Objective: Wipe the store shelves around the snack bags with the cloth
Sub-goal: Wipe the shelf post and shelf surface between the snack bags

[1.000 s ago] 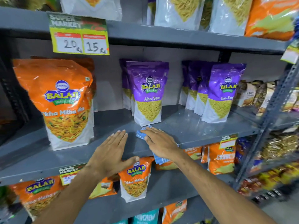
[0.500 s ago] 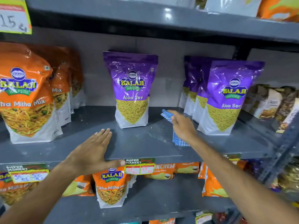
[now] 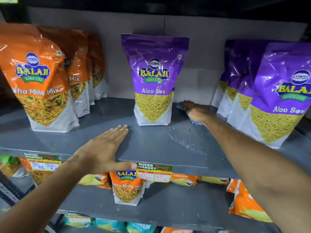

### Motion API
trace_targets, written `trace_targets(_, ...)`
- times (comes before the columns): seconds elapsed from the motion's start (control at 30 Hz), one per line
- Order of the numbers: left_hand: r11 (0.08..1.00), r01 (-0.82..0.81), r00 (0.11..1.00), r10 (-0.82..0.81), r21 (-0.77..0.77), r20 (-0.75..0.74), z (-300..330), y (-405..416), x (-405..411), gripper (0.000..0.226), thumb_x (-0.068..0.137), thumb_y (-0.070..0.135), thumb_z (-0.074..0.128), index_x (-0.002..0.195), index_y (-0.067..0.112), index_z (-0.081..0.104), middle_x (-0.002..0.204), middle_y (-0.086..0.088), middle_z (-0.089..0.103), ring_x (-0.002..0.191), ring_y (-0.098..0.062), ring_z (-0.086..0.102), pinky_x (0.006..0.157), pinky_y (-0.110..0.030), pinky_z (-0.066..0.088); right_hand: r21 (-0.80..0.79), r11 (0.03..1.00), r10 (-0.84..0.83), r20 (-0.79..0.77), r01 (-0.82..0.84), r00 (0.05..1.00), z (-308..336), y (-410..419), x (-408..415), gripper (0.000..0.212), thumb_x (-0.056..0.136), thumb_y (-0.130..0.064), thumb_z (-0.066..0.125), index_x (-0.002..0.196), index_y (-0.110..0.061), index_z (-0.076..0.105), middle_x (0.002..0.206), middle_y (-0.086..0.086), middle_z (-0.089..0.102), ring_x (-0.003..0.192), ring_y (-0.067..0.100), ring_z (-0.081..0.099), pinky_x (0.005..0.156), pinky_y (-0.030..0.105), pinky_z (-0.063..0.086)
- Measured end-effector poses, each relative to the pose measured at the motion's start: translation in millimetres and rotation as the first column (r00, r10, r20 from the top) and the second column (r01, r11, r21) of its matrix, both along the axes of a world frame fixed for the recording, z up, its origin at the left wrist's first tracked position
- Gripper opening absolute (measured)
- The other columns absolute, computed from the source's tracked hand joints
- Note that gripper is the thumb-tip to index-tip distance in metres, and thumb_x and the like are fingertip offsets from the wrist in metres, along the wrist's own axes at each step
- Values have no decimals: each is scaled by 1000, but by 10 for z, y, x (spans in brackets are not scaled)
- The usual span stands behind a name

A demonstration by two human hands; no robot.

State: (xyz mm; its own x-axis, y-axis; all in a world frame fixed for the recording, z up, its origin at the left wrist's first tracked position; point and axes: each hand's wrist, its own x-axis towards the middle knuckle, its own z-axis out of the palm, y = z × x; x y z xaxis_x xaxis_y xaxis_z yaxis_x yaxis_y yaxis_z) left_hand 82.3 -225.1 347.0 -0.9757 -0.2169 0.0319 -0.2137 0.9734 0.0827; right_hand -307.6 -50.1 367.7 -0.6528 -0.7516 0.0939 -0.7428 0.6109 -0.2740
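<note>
I see my right hand (image 3: 196, 111) at centre right of the frame, pressed flat on the blue cloth (image 3: 195, 121), fingers spread over it rather than pinching. The cloth lies deep on the grey shelf (image 3: 159, 145), between the lone purple Aloo Sev bag (image 3: 154, 78) and the purple row (image 3: 262, 91) at right. My left hand (image 3: 104, 148) rests flat, fingers together, on the shelf's front edge, thumb touching the price tag (image 3: 154, 171).
</note>
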Motion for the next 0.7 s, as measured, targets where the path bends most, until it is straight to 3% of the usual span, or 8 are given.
trace_targets(0.07,1000,2,1000,-2,1,4,-6,0,4,142,62,112,22,167,23,-8,175,8,-13,161,-6,-11,133,-30,-3,28,999,-31,10,30,999,-133,60,-80,43,97,-67,29,133,-57,51,151,-5,54,135,27,54,113,44,42)
trace_targets(0.2,1000,6,1000,-6,7,17,9,15,19,141,63,112,23,167,22,-9,176,7,-13,161,-6,-11,131,-28,-5,16,997,-74,1,74,997,139,348,824,37,106,-37,38,135,-25,58,142,9,61,124,33,60,99,42,48)
trace_targets(0.37,1000,8,1000,-9,15,12,62,67,40,143,62,112,19,167,18,-6,177,4,-9,162,-8,-8,130,-26,-5,-44,999,14,31,-12,999,123,673,1372,41,107,-29,42,145,-43,49,159,-7,45,142,24,46,113,44,37)
trace_targets(0.43,1000,11,1000,-11,15,18,77,90,53,146,59,113,16,167,17,-6,177,3,-9,162,-10,-7,130,-28,-5,-102,991,94,96,-85,991,101,809,1530,40,107,-24,46,139,-47,55,151,-8,55,137,21,52,113,42,40)
trace_targets(0.53,999,19,1000,-20,31,19,87,89,55,146,61,112,20,167,15,-5,177,0,-7,163,-13,-6,131,-30,-3,-362,928,185,256,-83,949,146,1058,1721,39,108,-18,49,128,-48,64,133,-17,67,126,3,57,109,27,40)
trace_targets(0.6,999,24,1000,-24,29,11,79,77,50,142,65,110,25,167,16,-5,177,0,-7,163,-13,-5,130,-28,-4,-502,864,93,239,41,966,149,1211,1700,43,108,-17,49,123,-54,62,123,-25,67,118,-1,60,105,26,42)
trace_targets(0.63,999,26,1000,-27,24,10,73,71,48,139,68,108,28,167,16,-5,177,0,-7,163,-13,-5,129,-28,-4,-516,851,20,217,97,976,129,1274,1668,42,108,-17,47,126,-52,62,121,-21,68,119,5,62,105,31,43)
trace_targets(0.7,999,33,999,-34,19,9,54,51,40,137,71,106,30,167,16,-5,177,0,-7,163,-15,-4,128,-28,-4,-363,918,-130,99,158,987,50,1344,1564,39,108,-19,42,139,-40,57,130,-6,66,128,23,59,107,40,43)
